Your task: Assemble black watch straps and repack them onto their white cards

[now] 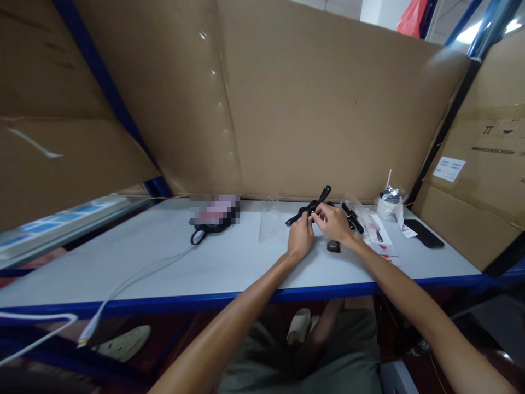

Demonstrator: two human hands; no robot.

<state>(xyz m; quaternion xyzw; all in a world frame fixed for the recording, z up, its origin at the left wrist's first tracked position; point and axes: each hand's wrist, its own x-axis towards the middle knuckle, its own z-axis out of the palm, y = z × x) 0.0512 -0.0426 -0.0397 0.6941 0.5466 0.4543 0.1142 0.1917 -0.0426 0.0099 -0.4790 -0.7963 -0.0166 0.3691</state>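
Note:
My left hand (pixel 301 236) and my right hand (pixel 333 221) meet over the table, fingertips almost touching. Both have their fingers closed in a pinch, and whatever lies between them is too small or hidden to make out. Just beyond the fingers is a group of black-handled tools (pixel 325 192), one handle slanting up to the right with a hole at its end. More black handles (pixel 356 221) lie to the right, partly behind my right hand. A small dark brown block-like object (pixel 333 246) sits on the table below my right wrist.
Left of my hands, a phone-like device (pixel 217 213), partly pixelated, has a white cable. Clear plastic (pixel 268 224) lies between. To the right are printed cards (pixel 381 235), a wrapped white roll (pixel 390 205) and a black phone (pixel 424 233). Cardboard (pixel 328 109) walls the grey-white table (pixel 229 268).

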